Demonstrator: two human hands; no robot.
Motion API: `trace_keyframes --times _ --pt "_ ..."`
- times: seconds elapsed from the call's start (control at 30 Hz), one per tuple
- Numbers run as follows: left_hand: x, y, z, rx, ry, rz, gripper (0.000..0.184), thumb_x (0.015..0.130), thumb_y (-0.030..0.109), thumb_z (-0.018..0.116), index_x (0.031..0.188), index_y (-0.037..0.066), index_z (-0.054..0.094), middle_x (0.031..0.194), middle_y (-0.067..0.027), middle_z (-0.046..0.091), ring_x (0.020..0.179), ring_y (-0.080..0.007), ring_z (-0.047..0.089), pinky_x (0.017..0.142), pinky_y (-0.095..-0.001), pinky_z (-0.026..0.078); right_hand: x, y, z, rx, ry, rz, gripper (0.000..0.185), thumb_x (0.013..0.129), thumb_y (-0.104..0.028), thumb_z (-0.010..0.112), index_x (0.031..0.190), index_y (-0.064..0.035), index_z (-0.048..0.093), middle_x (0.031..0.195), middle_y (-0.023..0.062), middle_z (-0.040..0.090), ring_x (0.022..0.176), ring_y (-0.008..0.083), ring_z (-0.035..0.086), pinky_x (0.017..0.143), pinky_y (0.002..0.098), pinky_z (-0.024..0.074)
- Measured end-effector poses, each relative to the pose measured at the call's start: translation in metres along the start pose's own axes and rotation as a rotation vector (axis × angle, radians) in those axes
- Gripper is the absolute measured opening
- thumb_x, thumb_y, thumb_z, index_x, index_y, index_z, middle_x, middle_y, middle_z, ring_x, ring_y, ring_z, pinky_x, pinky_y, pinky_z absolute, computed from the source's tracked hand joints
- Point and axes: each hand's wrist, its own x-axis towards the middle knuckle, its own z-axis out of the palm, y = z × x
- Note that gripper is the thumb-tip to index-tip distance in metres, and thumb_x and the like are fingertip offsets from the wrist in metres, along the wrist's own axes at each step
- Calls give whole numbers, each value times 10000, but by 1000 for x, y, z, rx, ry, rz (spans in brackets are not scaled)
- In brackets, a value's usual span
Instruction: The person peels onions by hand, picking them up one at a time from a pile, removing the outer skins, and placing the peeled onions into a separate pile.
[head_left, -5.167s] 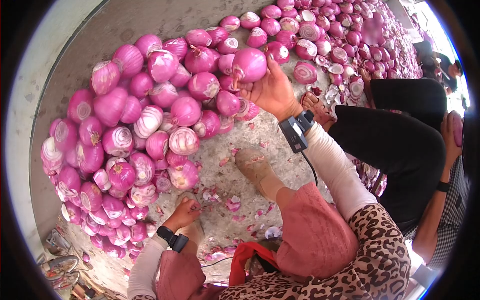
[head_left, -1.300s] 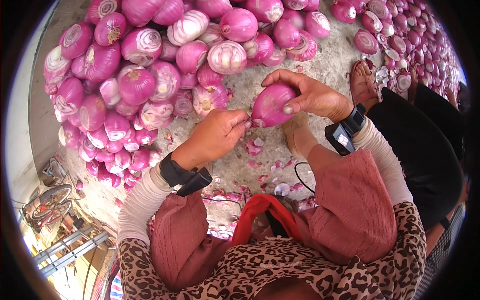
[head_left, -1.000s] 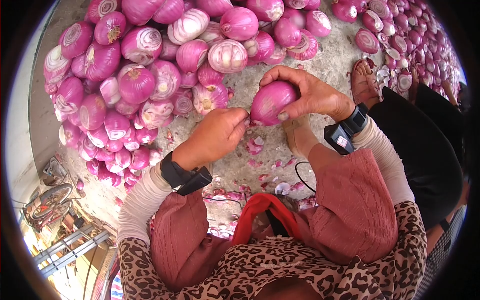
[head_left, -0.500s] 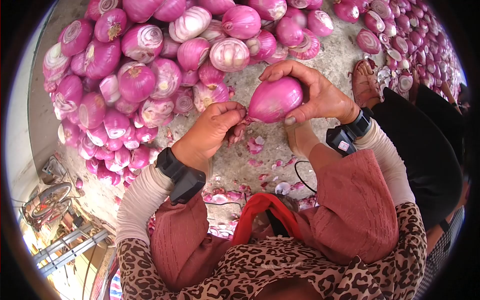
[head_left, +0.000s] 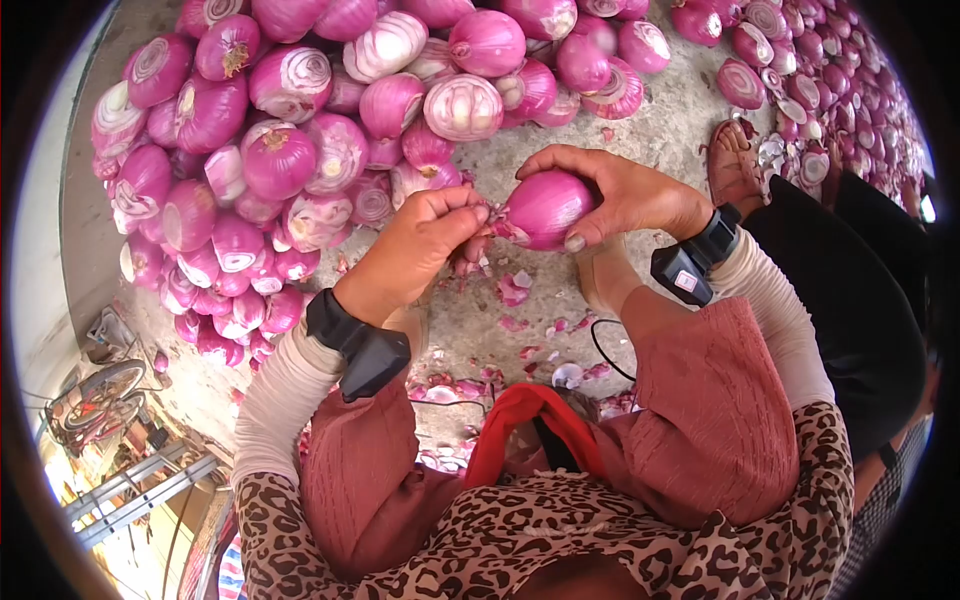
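Observation:
A glossy purple-red onion [head_left: 548, 210] lies on its side above the floor, its narrow end toward the left. My right hand [head_left: 635, 195] wraps round its thick end, thumb below and fingers over the top. At the narrow end my left hand [head_left: 425, 240] is closed, thumb and forefinger pinching the onion's dry tip. Reddish skin shows by the lower left fingers; whether they hold anything else is hidden.
A big pile of red onions [head_left: 275, 160], many with cut ends, rises ahead and to the left. More onions [head_left: 820, 75] spread at the upper right, near another person's sandalled foot [head_left: 733, 165]. Skin scraps [head_left: 514, 288] litter the concrete floor. A bicycle [head_left: 97, 405] stands at the lower left.
The onion has turned to lie more level, and its tip now shows between my hands. My right hand has dropped slightly; my left has shifted a little.

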Motion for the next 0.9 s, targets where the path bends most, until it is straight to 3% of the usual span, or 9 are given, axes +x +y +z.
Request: trace_keyframes --times 0.13,0.2,0.3,0.63,0.73,0.77,0.83,0.87,0.9 --pt "0 -14 1 -429 -23 -113 98 901 128 551 892 32 570 689 -15 521 585 -114 503 505 -251 406 3 -4 9 -190 87 -150 683 650 -75 759 1259 -70 450 1195 84 509 1092 191 519 933 304 432" --pt "-1 -9 4 -494 -43 -136 97 896 123 551 887 29 568 685 -24 511 586 -123 496 499 -260 392 7 -4 15 -589 217 -338 664 646 -67 757 1241 -80 461 1183 116 510 1086 259 534 920 327 446" --pt "1 -10 3 -596 -87 -144 100 894 125 544 882 27 565 671 -34 489 583 -133 475 498 -275 366 8 -6 17 -632 268 -367 622 660 -74 754 1215 -78 472 1162 137 505 1083 310 525 905 354 453" --pt "-2 -4 7 -667 -176 -10 139 917 167 489 857 45 517 650 -32 447 589 -130 427 518 -277 324 6 -7 16 -692 460 -496 617 635 -63 770 1183 -88 487 1143 125 496 1080 313 518 897 366 454" --pt "2 -10 -2 -701 -186 -38 124 925 146 469 868 43 509 667 -38 460 606 -139 448 533 -276 356 0 -8 11 -631 479 -453 659 624 -79 786 1199 -87 464 1140 106 506 1074 262 533 893 347 460" --pt "3 -17 -5 -700 -191 -38 124 925 146 469 868 43 509 667 -38 460 606 -139 448 533 -276 356 -3 -8 8 -361 481 -355 680 629 -90 790 1216 -86 445 1145 91 508 1062 230 536 892 334 461" --pt "4 -30 -7 -432 52 -88 149 934 138 467 853 30 529 675 -38 505 613 -127 487 546 -255 390 -10 -3 -5 48 444 -164 719 677 -121 782 1273 -62 384 1159 66 509 1044 162 530 895 304 462" --pt "3 -29 -7 -430 45 -83 149 934 138 467 853 30 529 675 -38 505 613 -127 487 546 -255 390 -13 -2 -7 42 449 -165 719 677 -121 782 1273 -62 384 1159 66 509 1044 162 530 895 304 462" --pt "2 -26 -5 -195 -58 -144 154 929 140 488 838 27 541 679 -32 527 611 -113 501 552 -243 401 -15 -3 -7 275 385 -125 720 698 -142 773 1287 -51 370 1163 73 510 1052 163 529 902 301 458"
